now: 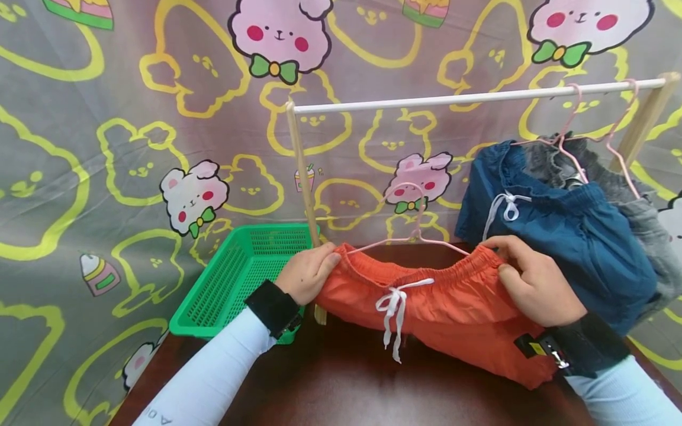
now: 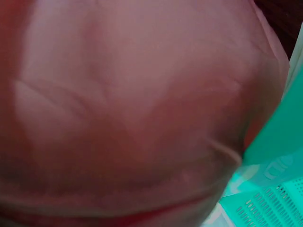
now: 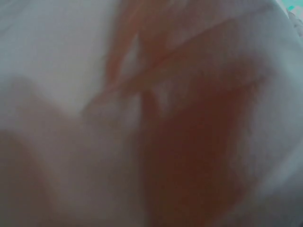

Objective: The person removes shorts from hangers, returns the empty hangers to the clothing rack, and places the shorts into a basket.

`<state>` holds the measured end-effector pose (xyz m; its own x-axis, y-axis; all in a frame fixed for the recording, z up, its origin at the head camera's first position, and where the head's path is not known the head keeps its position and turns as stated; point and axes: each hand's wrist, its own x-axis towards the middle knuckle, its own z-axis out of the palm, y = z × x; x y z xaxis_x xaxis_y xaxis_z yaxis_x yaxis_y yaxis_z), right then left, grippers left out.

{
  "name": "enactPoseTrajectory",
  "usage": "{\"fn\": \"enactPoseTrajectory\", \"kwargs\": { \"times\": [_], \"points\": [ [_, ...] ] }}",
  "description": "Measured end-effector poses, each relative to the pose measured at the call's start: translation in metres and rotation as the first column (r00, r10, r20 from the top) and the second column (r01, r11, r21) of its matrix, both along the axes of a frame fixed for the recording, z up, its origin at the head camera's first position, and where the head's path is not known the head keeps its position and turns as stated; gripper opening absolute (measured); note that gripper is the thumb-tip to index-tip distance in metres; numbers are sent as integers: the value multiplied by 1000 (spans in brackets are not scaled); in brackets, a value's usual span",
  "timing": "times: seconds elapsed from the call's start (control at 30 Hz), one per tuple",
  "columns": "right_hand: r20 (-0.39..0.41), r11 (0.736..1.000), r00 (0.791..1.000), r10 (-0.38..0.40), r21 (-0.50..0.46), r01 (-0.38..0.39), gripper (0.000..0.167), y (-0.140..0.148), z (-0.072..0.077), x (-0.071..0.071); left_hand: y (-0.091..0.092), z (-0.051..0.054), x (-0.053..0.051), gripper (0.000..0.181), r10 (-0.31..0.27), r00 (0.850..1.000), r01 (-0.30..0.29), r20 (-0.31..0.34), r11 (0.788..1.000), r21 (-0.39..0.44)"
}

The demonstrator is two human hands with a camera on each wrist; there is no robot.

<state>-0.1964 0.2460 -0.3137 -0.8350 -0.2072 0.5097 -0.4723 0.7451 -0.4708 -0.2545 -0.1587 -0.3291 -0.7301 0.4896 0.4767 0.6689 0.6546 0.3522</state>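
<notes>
Orange shorts with a white drawstring bow hang between my two hands above the table. A pink hanger sits in their waistband, its hook standing free below the rail. My left hand pinches the waistband at its left end, and my right hand pinches the right end. The hanger's outer ends are hidden by the cloth and fingers. In the left wrist view the orange cloth fills most of the picture. Blurred cloth covers the right wrist view.
A clothes rack with a white rail stands behind. Blue shorts and grey shorts hang from pink hangers at its right. A green basket is at the left on the dark table, against a patterned curtain.
</notes>
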Motion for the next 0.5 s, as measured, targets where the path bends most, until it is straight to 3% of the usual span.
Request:
{"fn": "enactPoseTrajectory", "kwargs": {
  "times": [0.13,0.33,0.5],
  "points": [
    [-34,1000,999,24,0,-24,42,-1,0,2,4,2,1,21,9,999,-9,-48,1000,-15],
    [-56,999,998,35,17,-34,44,-3,2,4,9,7,5,23,57,997,-59,-46,998,-37],
    [-111,997,992,60,57,-54,46,-5,1,5,14,8,6,25,61,995,-64,-75,997,-46]
  ]
}}
